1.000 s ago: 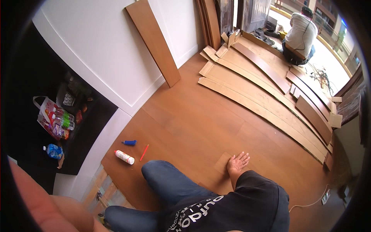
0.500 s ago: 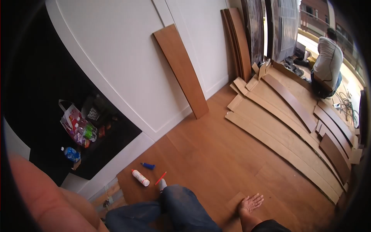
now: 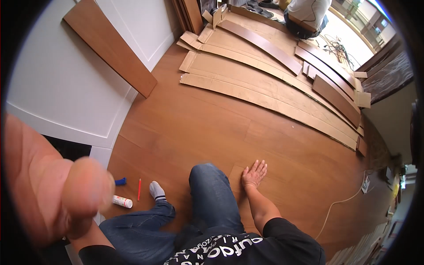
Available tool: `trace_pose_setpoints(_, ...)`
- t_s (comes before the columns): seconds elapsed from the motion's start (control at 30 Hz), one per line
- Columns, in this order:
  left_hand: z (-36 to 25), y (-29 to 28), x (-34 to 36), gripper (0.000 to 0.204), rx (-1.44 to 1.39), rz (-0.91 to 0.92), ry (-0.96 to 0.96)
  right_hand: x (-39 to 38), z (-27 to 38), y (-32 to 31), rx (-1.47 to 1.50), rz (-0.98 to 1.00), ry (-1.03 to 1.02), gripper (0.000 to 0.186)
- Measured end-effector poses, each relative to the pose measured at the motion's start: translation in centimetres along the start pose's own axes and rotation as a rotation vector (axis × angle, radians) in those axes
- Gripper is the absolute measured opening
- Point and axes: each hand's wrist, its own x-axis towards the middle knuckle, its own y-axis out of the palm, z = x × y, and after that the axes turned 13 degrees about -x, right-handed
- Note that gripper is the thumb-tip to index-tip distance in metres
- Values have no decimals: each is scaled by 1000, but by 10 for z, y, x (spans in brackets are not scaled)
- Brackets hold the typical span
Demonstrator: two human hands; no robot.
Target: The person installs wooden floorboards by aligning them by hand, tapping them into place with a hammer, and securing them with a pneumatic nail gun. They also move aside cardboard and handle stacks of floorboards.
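Right hand point(image 3: 254, 173) flat, fingers spread, released, palm on wood floor point(image 3: 198, 119) beside knee. Left hand point(image 3: 53, 198) raised near lens, blurred, grasping nothing visible. Advise weight square over palm. Glue tube point(image 3: 122, 202), red pencil point(image 3: 139, 189) near sock.

Floor point(image 3: 185, 119) smooth satin wood; sheets point(image 3: 265, 95) matt cardboard.

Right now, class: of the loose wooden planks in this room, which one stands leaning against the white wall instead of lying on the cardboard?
The plank at upper left: it alone leans tilted against the white wall. The darker planks lie flat on the cardboard sheets.
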Motion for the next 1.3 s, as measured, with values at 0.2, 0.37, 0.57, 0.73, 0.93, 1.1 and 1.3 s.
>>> trace_pose_setpoints(0.2,107,194,-165,52,-343,306,-899,0,-21,4,-52,-43,-6,74)
trace_pose_setpoints(0.37,123,331,-322,70,-433,1053,-1208,-6,-12,-4,-57,-6,10,73)
trace_pose_setpoints(0.57,184,506,-330,69,-551,951,-994,5,-10,-8,-88,3,14,74)
trace_pose_setpoints(0.73,240,626,-327,64,-413,503,-960,18,-2,-8,-92,-15,-47,76)
trace_pose_setpoints(0.93,212,677,-333,68,-353,482,-1079,28,-6,-6,-160,113,34,72)
trace_pose_setpoints(1.1,216,676,-339,72,-364,475,-1077,239,111,-26,23,-109,-87,62)
trace_pose_setpoints(1.3,235,687,-329,71,-341,359,-1011,434,236,-14,-59,-155,3,64)
